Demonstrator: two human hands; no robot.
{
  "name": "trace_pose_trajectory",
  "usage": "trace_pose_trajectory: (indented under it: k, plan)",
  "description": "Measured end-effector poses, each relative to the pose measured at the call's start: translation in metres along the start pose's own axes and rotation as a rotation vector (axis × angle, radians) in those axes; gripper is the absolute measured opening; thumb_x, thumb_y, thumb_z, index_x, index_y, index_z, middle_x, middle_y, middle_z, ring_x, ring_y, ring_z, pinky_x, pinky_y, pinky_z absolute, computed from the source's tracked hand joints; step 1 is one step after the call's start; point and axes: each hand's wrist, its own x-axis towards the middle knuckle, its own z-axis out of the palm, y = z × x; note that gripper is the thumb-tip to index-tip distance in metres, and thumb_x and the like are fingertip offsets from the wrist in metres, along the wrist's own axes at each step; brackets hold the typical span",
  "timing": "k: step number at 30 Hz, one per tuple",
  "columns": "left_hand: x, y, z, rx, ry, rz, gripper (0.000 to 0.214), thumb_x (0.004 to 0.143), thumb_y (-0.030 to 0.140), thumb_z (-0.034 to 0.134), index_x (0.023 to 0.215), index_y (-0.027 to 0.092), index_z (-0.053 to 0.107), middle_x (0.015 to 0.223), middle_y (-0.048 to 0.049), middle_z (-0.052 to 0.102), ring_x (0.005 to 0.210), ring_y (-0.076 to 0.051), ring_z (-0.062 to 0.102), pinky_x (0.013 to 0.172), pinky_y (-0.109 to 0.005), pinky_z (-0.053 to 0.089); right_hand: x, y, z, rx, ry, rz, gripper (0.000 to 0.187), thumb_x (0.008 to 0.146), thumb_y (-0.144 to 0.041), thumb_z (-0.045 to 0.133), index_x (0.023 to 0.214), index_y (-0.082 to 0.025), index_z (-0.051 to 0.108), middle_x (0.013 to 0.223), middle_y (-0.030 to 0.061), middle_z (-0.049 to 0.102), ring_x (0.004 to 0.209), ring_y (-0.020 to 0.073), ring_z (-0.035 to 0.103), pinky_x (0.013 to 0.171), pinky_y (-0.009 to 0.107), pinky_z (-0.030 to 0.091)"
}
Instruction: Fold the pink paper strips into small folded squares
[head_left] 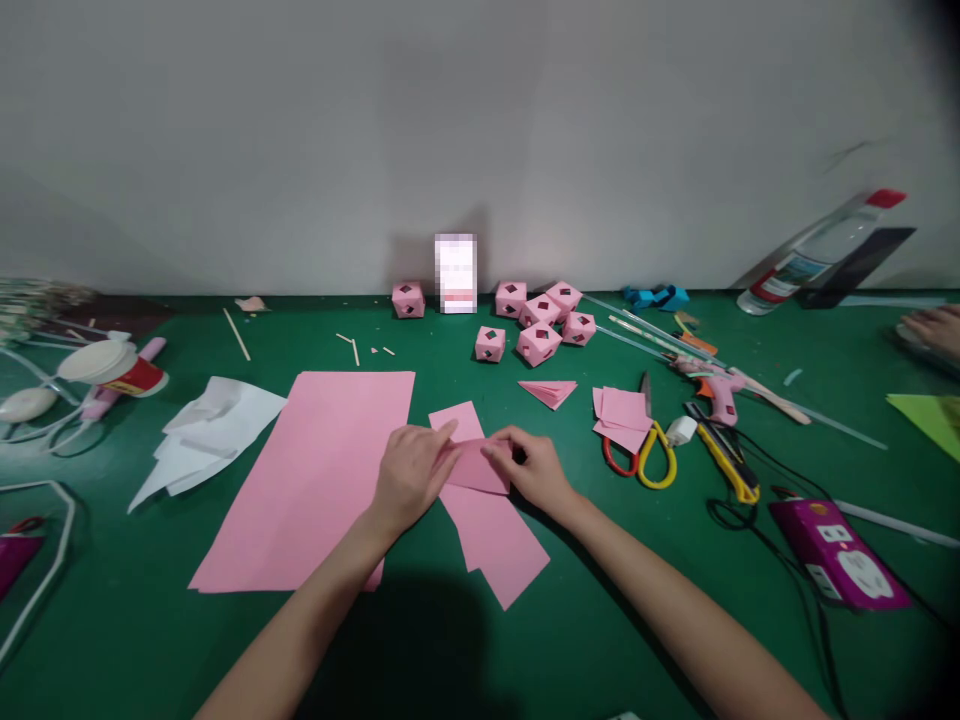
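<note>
My left hand [411, 473] and my right hand [530, 468] both pinch a small folded pink paper piece [480, 466] just above the green table [525, 650]. Under it lies a long pink paper strip [491, 530], running from the middle toward me. A large pink sheet [315, 475] lies flat to the left of my left hand. Several folded pink paper cubes [536, 318] stand near the wall behind. A folded pink triangle [550, 392] and a small stack of pink squares [622, 412] lie to the right.
Red and yellow scissors [651, 458], a pink glue gun [712, 392], a yellow utility knife [726, 462] and a purple power strip [840, 555] lie at right. White paper scraps [202, 430] and a glue jar [112, 368] sit at left. Another person's hand [934, 328] rests far right.
</note>
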Motion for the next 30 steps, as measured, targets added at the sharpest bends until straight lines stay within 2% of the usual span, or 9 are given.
trace_pose_trajectory:
  k: [2, 5, 8, 13, 17, 21, 26, 30]
  plan:
    - [0.003, -0.002, -0.003, -0.106, 0.09, -0.215, 0.029, 0.088, 0.029, 0.058, 0.116, 0.021, 0.058, 0.096, -0.0067, 0.068, 0.092, -0.022, 0.061, 0.088, -0.039, 0.045, 0.003, 0.002, -0.002, 0.098, 0.06, 0.09, 0.025, 0.087, -0.042, 0.057, 0.084, -0.017, 0.065, 0.061, -0.0025, 0.056, 0.053, 0.0112, 0.045, 0.05, 0.023, 0.033]
    - [0.007, -0.005, -0.005, -0.4, 0.161, -0.507, 0.028, 0.087, 0.035, 0.058, 0.111, 0.02, 0.06, 0.098, -0.0058, 0.067, 0.091, -0.019, 0.063, 0.085, -0.033, 0.048, 0.007, 0.006, -0.005, 0.255, 0.115, 0.167, 0.028, 0.083, -0.045, 0.06, 0.081, -0.017, 0.062, 0.059, -0.0037, 0.049, 0.051, 0.01, 0.039, 0.047, 0.022, 0.029]
    - [0.008, -0.006, -0.003, -0.648, 0.154, -0.648, 0.031, 0.085, 0.038, 0.06, 0.109, 0.019, 0.06, 0.091, -0.0042, 0.066, 0.086, -0.017, 0.063, 0.079, -0.029, 0.049, 0.01, 0.01, -0.004, 0.351, 0.134, 0.199, 0.029, 0.082, -0.046, 0.062, 0.082, -0.017, 0.061, 0.057, -0.0049, 0.043, 0.049, 0.009, 0.035, 0.046, 0.022, 0.025]
    - [0.006, -0.004, 0.005, -0.731, 0.07, -0.678, 0.038, 0.082, 0.038, 0.063, 0.115, 0.019, 0.056, 0.082, -0.0015, 0.066, 0.08, -0.016, 0.063, 0.075, -0.027, 0.048, 0.01, 0.018, -0.003, 0.383, 0.186, 0.235, 0.029, 0.082, -0.047, 0.062, 0.088, -0.019, 0.059, 0.054, -0.0065, 0.038, 0.047, 0.0091, 0.031, 0.045, 0.022, 0.023]
    - [0.005, -0.002, 0.007, -0.721, 0.044, -0.687, 0.038, 0.083, 0.039, 0.061, 0.115, 0.019, 0.056, 0.076, -0.0005, 0.064, 0.075, -0.016, 0.063, 0.068, -0.026, 0.048, 0.01, 0.019, -0.004, 0.341, 0.141, 0.218, 0.027, 0.084, -0.045, 0.059, 0.091, -0.019, 0.06, 0.062, -0.0035, 0.049, 0.051, 0.0106, 0.039, 0.048, 0.022, 0.03]
    - [0.005, -0.001, 0.006, -0.82, 0.046, -0.726, 0.036, 0.085, 0.039, 0.058, 0.115, 0.018, 0.055, 0.066, 0.0026, 0.06, 0.061, -0.014, 0.062, 0.06, -0.025, 0.049, 0.01, 0.013, -0.007, 0.273, 0.061, 0.143, 0.023, 0.084, -0.04, 0.059, 0.094, -0.018, 0.062, 0.084, 0.0018, 0.062, 0.068, 0.0135, 0.052, 0.06, 0.024, 0.04]
    - [0.004, -0.001, 0.003, -0.848, -0.037, -0.69, 0.022, 0.084, 0.037, 0.06, 0.087, 0.015, 0.062, 0.063, 0.0009, 0.063, 0.058, -0.014, 0.062, 0.057, -0.023, 0.048, 0.01, 0.006, -0.01, 0.422, -0.035, 0.186, 0.029, 0.084, -0.041, 0.06, 0.101, -0.017, 0.06, 0.072, -0.0004, 0.058, 0.064, 0.0126, 0.051, 0.059, 0.024, 0.04]
    - [0.005, 0.002, 0.003, -0.868, -0.129, -0.641, 0.026, 0.085, 0.039, 0.058, 0.074, 0.016, 0.06, 0.059, 0.002, 0.061, 0.055, -0.013, 0.059, 0.056, -0.023, 0.047, 0.008, 0.004, -0.01, 0.447, -0.062, 0.173, 0.031, 0.083, -0.038, 0.062, 0.105, -0.017, 0.06, 0.07, -0.0014, 0.057, 0.061, 0.0111, 0.05, 0.056, 0.023, 0.038]
